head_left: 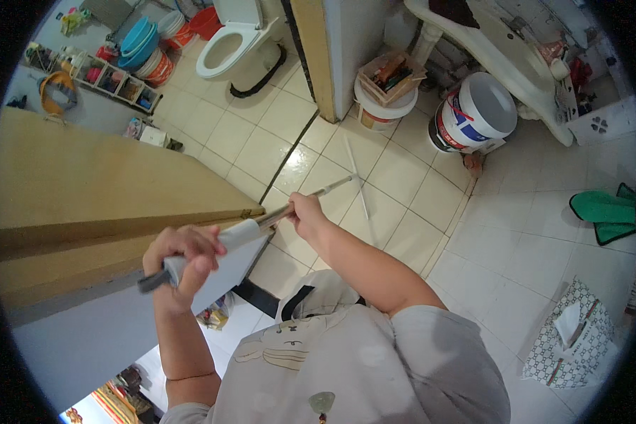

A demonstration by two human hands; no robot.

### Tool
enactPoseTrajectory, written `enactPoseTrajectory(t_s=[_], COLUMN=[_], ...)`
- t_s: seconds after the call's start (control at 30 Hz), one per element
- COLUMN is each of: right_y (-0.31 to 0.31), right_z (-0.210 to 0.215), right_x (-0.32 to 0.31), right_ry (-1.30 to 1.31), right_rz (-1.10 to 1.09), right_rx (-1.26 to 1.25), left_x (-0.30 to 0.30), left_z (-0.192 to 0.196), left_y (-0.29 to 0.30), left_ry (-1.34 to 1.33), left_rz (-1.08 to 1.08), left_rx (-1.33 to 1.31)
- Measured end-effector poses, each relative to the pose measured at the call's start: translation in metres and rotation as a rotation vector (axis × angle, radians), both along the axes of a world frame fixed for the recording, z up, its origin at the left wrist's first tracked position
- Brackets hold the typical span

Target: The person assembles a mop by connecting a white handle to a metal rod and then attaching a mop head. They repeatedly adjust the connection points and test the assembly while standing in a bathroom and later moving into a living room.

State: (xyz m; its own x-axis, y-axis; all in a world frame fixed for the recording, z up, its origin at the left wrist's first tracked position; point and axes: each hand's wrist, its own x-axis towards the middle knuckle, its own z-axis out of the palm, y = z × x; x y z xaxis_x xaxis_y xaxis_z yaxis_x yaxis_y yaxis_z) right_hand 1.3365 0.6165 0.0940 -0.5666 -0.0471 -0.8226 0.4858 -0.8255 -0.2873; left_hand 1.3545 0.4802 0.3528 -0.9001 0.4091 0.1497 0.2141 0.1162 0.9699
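Note:
A long-handled floor squeegee [357, 180] slants down and away from me, its thin white blade lying across the beige tiles. My left hand [184, 256] is wrapped around the pale grip at the handle's upper end, where a dark grey loop hangs out. Further down, my right hand [305, 214] closes around the metal pole [274, 215]. The blade rests on the floor between the doorway and the buckets, a little ahead of my right hand.
Left stands an open yellowish door [99, 169]; beyond the dark threshold strip are a toilet [231, 51] and blue basins [138, 42]. A lidded bucket [381, 112] bearing a wooden box, a big white bucket [484, 106] and a washbasin [505, 49] stand right. A green cloth [604, 214] hangs on the tiled wall.

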Motion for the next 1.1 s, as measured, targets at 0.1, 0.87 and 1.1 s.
enactPoseTrajectory(t_s=[0.1, 0.87, 1.1], right_y=[0.029, 0.085, 0.066], right_z=[0.000, -0.057, -0.055], right_x=[0.019, -0.043, -0.026], right_ry=[0.011, -0.043, -0.081], right_rz=[0.022, 0.536, 0.568], right_rx=[0.103, 0.250, 0.136], left_x=[0.020, 0.049, 0.072], left_z=[-0.010, -0.058, -0.059], left_y=[-0.005, 0.072, 0.076], left_ry=[-0.019, 0.005, -0.116], left_rz=[-0.075, 0.501, 0.662], left_rx=[0.084, -0.036, 0.032])
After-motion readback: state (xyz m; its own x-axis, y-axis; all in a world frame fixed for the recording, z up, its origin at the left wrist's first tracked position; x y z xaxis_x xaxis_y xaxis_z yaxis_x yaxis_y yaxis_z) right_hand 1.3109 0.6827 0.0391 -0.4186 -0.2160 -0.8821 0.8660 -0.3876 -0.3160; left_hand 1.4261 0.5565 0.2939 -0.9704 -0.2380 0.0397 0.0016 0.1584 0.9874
